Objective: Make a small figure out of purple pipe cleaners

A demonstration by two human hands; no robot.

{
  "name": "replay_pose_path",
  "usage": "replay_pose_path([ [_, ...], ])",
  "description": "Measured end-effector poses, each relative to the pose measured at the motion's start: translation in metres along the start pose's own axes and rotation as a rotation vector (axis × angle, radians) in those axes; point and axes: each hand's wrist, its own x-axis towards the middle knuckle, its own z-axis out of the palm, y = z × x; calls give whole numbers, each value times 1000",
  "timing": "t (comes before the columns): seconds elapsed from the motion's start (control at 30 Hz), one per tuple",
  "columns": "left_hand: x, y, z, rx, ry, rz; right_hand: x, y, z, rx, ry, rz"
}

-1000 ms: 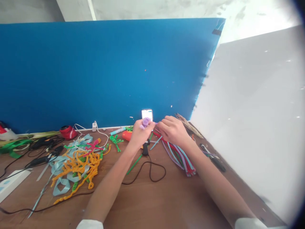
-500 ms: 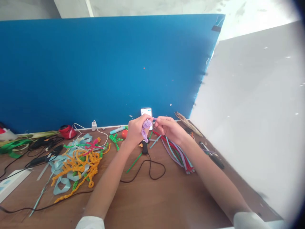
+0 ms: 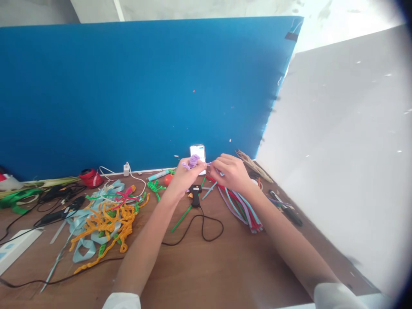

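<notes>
A purple pipe cleaner, wound into a coil, rests in my left hand, whose fingers are closed on it. Its thin end stretches across to my right hand, which pinches it between thumb and fingers. Both hands are raised over the far part of the table, a short gap between them. Behind them a lit phone leans upright by the blue panel. Below my hands lies a black glue gun with its cord. A bundle of red, purple and blue pipe cleaners lies under my right forearm.
At left, orange pipe cleaners are heaped on light blue ribbon. A green twisted pipe cleaner piece and a red ball sit left of the glue gun. A white power strip lies at the left edge.
My left hand has turned so the coil now points up and left. My right hand has rotated, its back now facing up more, still pinching the strand's end.
</notes>
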Motion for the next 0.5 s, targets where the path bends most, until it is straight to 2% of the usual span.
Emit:
replay_pose_path([
  [0.1, -1, 2, -4, 137, 45, 151, 3, -4, -1, 471, -5, 304],
  [0.17, -2, 3, -6, 300, 56, 280, 5, -4, -2, 833, -64, 495],
  [0.23, -2, 0, -7, 446, 67, 396, 6, -2, -3, 1124, -130, 619],
  [0.37, 0, -10, -10, 601, 58, 549, 5, 5, -2, 1465, -241, 731],
  [0.5, 2, -14, -14, 634, 26, 608, 2, 9, 2, 1561, -285, 731],
])
